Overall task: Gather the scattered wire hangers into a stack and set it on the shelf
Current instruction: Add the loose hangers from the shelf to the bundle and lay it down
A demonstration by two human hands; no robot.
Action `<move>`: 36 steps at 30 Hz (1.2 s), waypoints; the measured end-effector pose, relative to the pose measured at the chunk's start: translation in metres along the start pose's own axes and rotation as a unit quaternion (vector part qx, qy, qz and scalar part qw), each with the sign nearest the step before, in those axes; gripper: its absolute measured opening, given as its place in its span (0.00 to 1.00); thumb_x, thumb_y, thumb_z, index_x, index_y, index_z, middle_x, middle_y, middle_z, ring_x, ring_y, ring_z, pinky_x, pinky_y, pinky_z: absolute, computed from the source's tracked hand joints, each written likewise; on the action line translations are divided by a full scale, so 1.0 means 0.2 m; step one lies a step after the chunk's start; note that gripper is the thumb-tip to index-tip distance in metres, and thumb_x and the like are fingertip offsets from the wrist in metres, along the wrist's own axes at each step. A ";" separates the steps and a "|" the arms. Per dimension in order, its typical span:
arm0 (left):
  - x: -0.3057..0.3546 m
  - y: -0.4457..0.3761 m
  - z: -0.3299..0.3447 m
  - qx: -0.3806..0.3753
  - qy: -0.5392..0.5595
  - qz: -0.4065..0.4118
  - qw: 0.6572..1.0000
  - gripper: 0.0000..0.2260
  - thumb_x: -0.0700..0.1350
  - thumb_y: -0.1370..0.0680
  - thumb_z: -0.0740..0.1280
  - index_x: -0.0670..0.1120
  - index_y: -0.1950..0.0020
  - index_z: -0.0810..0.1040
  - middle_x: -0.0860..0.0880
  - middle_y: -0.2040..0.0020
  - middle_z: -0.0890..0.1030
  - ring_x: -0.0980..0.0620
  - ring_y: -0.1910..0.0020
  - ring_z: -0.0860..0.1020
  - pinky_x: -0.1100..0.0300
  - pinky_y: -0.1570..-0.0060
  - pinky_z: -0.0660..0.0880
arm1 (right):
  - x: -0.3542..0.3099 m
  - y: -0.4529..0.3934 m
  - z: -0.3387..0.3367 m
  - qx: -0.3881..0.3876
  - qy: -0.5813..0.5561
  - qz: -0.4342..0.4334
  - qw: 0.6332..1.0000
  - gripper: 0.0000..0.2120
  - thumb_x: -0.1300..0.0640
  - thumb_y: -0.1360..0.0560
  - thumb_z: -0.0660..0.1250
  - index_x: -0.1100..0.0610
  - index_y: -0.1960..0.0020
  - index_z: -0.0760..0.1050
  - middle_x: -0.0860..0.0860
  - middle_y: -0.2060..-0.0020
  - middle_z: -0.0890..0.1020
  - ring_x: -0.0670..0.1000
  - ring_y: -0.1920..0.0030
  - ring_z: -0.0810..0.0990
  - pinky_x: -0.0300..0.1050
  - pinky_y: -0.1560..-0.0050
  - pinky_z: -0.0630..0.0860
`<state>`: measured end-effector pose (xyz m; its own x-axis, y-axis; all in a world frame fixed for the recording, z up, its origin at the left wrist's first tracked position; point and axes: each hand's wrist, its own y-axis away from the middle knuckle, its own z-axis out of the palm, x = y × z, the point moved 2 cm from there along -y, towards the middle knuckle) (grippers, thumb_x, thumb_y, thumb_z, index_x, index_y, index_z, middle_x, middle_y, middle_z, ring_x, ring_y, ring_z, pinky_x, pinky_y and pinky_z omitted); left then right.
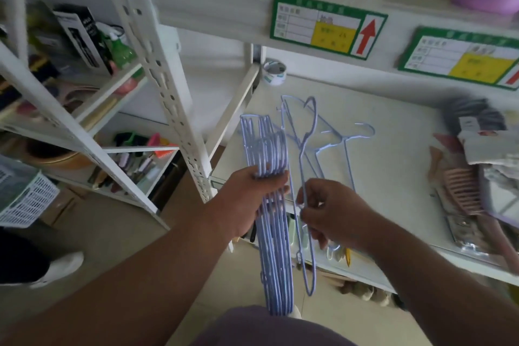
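My left hand (248, 199) grips a stack of several light-blue wire hangers (273, 255), held upright on edge in front of the white shelf (387, 177). My right hand (334, 212) pinches a single blue hanger (304, 166) just to the right of the stack, its hook pointing up. Two more blue hangers (342, 140) lie flat on the shelf surface beyond my hands, hooks toward the back right.
A tape roll (274, 73) sits at the shelf's back left corner. Combs and packaged goods (474, 171) crowd the shelf's right side. Green labels hang on the shelf edge above. A white rack upright (165, 87) and a basket (25, 199) stand to the left.
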<state>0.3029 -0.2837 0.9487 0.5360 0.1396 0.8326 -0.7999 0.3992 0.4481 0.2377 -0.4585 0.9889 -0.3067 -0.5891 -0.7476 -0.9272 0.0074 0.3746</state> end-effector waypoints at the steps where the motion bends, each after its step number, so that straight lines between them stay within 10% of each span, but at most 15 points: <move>1: 0.00 0.00 0.00 0.001 0.007 0.005 1.000 0.15 0.42 0.23 0.75 0.44 0.36 0.83 0.35 0.40 0.84 0.37 0.39 0.84 0.33 0.36 0.74 | 0.00 0.01 0.05 -0.003 0.008 0.003 1.000 0.07 0.67 0.27 0.68 0.56 0.56 0.77 0.54 0.75 0.81 0.52 0.79 0.81 0.43 0.76 0.78; 10: 0.00 -0.03 -0.03 -0.002 0.030 0.038 0.999 0.10 0.38 0.24 0.73 0.41 0.43 0.86 0.33 0.44 0.85 0.31 0.38 0.81 0.36 0.36 0.77 | 0.07 -0.02 0.20 -0.013 0.071 -0.007 0.997 0.07 0.55 0.29 0.68 0.52 0.52 0.82 0.54 0.62 0.85 0.55 0.61 0.86 0.56 0.57 0.86; 17: 0.01 -0.03 -0.02 -0.011 0.075 0.017 0.997 0.09 0.34 0.22 0.70 0.36 0.43 0.84 0.35 0.45 0.84 0.34 0.36 0.82 0.43 0.35 0.77 | 0.15 -0.07 0.30 -0.155 -0.262 0.092 0.948 0.11 0.59 0.17 0.67 0.61 0.40 0.84 0.60 0.45 0.88 0.61 0.41 0.86 0.59 0.34 0.80; 32: 0.03 -0.03 -0.08 -0.119 0.083 0.020 0.989 0.13 0.32 0.23 0.67 0.43 0.45 0.87 0.29 0.40 0.82 0.31 0.40 0.82 0.40 0.40 0.80 | 0.17 -0.10 0.35 -0.249 -0.319 0.096 0.909 0.13 0.62 0.19 0.69 0.68 0.37 0.79 0.67 0.41 0.84 0.63 0.40 0.85 0.56 0.37 0.81; 36: 0.03 -0.03 -0.08 -0.123 0.073 0.022 0.989 0.13 0.31 0.23 0.67 0.42 0.43 0.85 0.30 0.40 0.82 0.33 0.42 0.83 0.40 0.41 0.80 | 0.23 -0.21 0.20 -0.063 -0.240 0.144 0.958 0.17 0.52 0.16 0.64 0.64 0.51 0.84 0.66 0.51 0.88 0.61 0.55 0.88 0.62 0.41 0.83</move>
<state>0.3163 -0.2699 0.9461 0.5494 0.2851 0.7854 -0.7433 0.5961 0.3036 0.2546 -0.4536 0.9175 -0.6369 -0.1374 -0.7586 -0.7658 -0.0011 0.6431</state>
